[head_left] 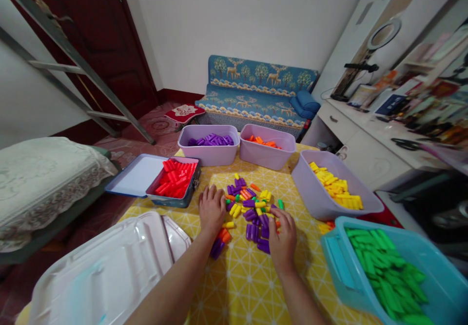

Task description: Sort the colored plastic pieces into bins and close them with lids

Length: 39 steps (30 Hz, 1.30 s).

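Note:
Mixed small oblong plastic pieces (252, 232) lie in a loose pile on the yellow patterned tablecloth (241, 286); they are purple, yellow, orange, red and green. My left hand (212, 209) rests palm down at the pile's left side, fingers apart, with nothing visible in it. Just below its fingers are a few orange and purple pieces (221, 242). At the pile's right edge, my right hand (284, 234) has its thumb apart from its bent fingers. Its fingertips touch or nearly touch purple and orange pieces; a firm hold on one is not visible.
Around the pile stand a tin of red pieces (190, 195), a lilac bin of purple ones (208, 156), one of orange (266, 158), one of yellow (310, 195), and a turquoise bin of green (332, 252). White lids (109, 266) lie front left. A blue sofa (252, 91) stands behind.

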{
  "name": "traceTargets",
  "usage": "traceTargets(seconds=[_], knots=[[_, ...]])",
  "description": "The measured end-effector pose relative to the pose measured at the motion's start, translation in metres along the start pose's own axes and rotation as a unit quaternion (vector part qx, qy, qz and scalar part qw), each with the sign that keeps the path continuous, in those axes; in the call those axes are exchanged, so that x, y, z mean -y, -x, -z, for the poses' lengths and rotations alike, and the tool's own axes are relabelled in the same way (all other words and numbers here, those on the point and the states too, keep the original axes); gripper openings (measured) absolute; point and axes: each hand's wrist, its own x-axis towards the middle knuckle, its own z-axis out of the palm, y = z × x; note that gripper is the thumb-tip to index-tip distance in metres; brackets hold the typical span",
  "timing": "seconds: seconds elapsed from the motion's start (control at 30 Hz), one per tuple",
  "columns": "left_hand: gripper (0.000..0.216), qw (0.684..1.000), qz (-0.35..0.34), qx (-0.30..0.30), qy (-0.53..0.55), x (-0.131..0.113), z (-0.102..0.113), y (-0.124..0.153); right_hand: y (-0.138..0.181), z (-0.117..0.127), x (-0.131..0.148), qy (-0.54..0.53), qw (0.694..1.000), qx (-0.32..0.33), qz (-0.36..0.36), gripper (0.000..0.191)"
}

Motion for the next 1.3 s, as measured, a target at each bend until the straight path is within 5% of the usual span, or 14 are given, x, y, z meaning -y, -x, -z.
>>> traceTargets(seconds=[0.2,0.57,0.87,1.3], knots=[[0.038,1.0,0.0,0.005,0.0,-0.001,0.001,0.0,0.026,0.014,-0.004,0.093,0.989,0.119,0.0,0.022],[0.037,1.0,-0.008,-0.005,-0.004,0.003,-0.004,0.0,-0.013,-0.024,-0.01,0.159,0.98,0.104,0.051,0.045],[0.038,1.0,-0.011,0.003,-0.012,-0.001,0.003,0.001,-0.033,-0.028,-0.007,0.242,0.962,0.123,0.025,0.026],[0.037,1.0,-0.016,-0.001,-0.021,-0.001,0.001,0.0,-0.024,-0.036,-0.031,0.053,0.997,0.055,0.009,0.026]])
